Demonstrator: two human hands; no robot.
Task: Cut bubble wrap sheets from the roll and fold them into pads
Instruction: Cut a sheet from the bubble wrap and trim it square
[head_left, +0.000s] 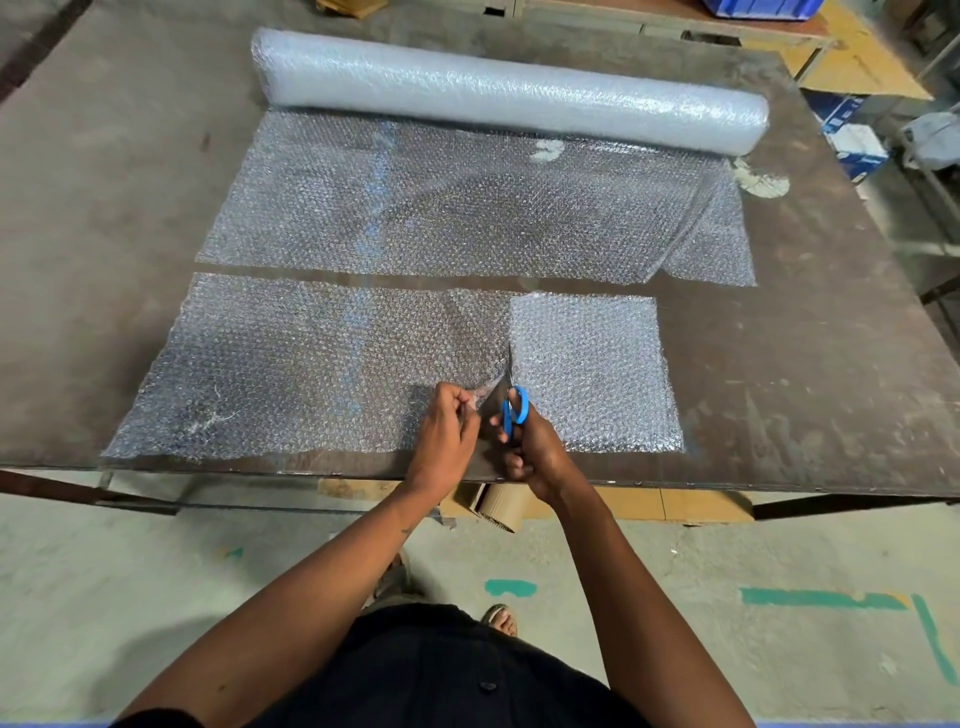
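Note:
A bubble wrap roll (509, 91) lies across the far side of the table, with a sheet (457, 208) unrolled toward me. A separate cut strip (291, 364) lies near the front edge. Its right part is a whiter square piece (592, 369), split from the strip along a cut line. My left hand (447, 436) pinches the lifted edge of the strip just left of that cut. My right hand (535, 447) grips blue-handled scissors (514, 410), whose blades point away from me into the cut.
The dark wooden table (779, 364) reaches well past the wrap on both sides. Cardboard pieces (519, 501) sit under the front edge. Blue and white boxes (852, 135) stand off the table's right side. Green tape marks (831, 597) cross the floor.

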